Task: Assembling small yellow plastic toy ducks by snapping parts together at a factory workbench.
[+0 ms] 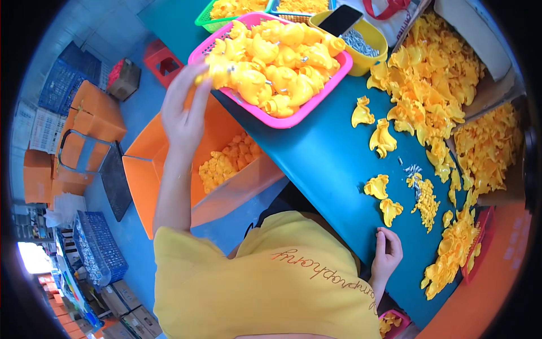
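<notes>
My left hand [185, 110] reaches to the left rim of a pink basket [288, 122], its fingers and thumb bent around a yellow plastic piece [214, 74] that overlaps the rim. Blur and the fingers hide part of that piece. Heaped in the basket are similar rounded yellow pieces [271, 62], some with small metal pins showing. Low at the table edge is my right hand [387, 254], its fingers curled and the tips close together; whatever they hold, if anything, is too small to make out. Nearest to it lie two loose yellow shells [390, 211].
On the green table [333, 164] lie a large heap of yellow shells [429, 73] and a small pile of yellow bits [426, 203] with metal pins. A yellow tub [377, 42] of screws carries a phone [340, 21]. An orange bin [144, 169] stands below at left.
</notes>
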Demonstrator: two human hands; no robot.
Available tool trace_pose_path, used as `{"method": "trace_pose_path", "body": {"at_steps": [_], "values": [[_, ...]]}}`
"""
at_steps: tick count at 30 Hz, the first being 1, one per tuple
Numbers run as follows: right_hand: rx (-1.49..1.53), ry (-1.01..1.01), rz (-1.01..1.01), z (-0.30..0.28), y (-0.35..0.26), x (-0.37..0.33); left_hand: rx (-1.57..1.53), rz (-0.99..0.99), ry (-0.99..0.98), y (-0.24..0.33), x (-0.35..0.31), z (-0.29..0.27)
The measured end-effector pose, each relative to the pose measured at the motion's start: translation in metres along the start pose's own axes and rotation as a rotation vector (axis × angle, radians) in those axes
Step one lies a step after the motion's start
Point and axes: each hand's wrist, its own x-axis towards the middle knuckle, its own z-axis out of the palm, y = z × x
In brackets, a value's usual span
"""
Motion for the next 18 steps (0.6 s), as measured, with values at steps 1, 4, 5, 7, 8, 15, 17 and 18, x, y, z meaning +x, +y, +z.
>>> {"method": "trace_pose_path", "body": {"at_steps": [1, 4, 5, 7, 8, 15, 17, 18], "values": [[-0.018, 0.004, -0.022, 0.001, -0.001, -0.002, -0.006, -0.001, 0.022, -0.018, 0.016, 0.013], [-0.056, -0.011, -0.066, -0.001, -0.002, -0.004, -0.038, -0.094, -0.036, -0.077, 0.041, 0.038], [-0.057, -0.001, -0.068, 0.0, -0.003, -0.005, -0.077, -0.19, -0.127, -0.095, 0.042, 0.042], [-0.06, 0.0, -0.075, 0.001, -0.002, -0.004, -0.181, -0.282, -0.018, -0.123, 0.043, 0.046], [-0.044, 0.004, -0.073, 0.002, -0.001, -0.004, -0.287, -0.372, 0.083, -0.135, 0.039, 0.045], [-0.103, -0.127, -0.098, 0.014, -0.015, -0.007, -0.161, -0.77, -0.176, -0.193, 0.088, 0.024], [-0.166, -0.245, -0.15, 0.015, -0.022, 0.0, -0.197, -0.748, -0.569, -0.274, 0.127, 0.015], [-0.254, -0.298, -0.178, 0.018, -0.025, 0.002, -0.22, -0.851, -0.781, -0.231, 0.142, 0.028]]}}
